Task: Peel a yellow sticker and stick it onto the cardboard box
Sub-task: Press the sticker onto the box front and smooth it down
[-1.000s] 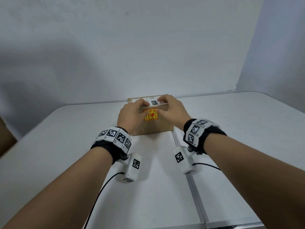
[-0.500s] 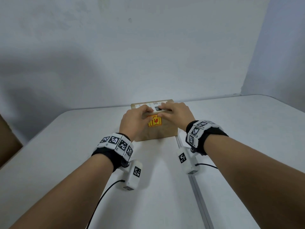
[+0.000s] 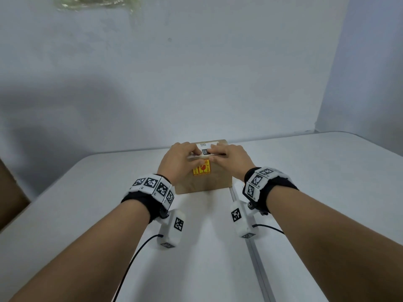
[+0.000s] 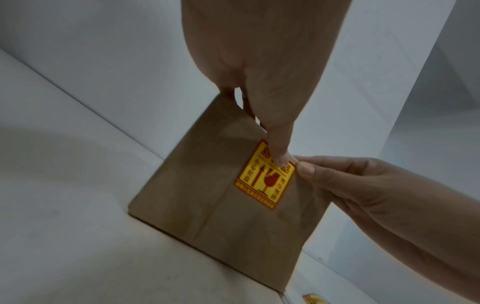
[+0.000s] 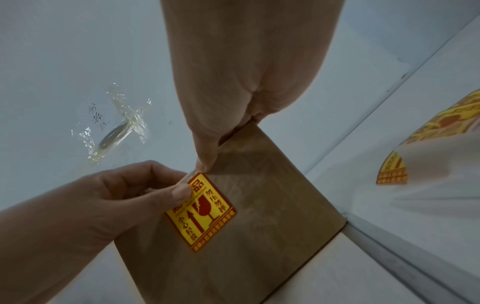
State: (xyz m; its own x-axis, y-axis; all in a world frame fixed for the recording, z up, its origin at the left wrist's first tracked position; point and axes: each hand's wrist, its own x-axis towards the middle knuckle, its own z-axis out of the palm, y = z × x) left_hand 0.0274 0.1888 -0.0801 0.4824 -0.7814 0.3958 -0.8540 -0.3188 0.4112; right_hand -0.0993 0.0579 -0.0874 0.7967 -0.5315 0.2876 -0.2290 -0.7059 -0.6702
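Now sticker (image 3: 202,168) lies under both thumbs.

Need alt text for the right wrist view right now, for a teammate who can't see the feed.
A yellow sticker with red fragile markings lies on the near face of a cardboard box. The left hand thumb presses the sticker's upper corner, and the right hand thumb touches the box just above it. More yellow stickers lie on the table at right.
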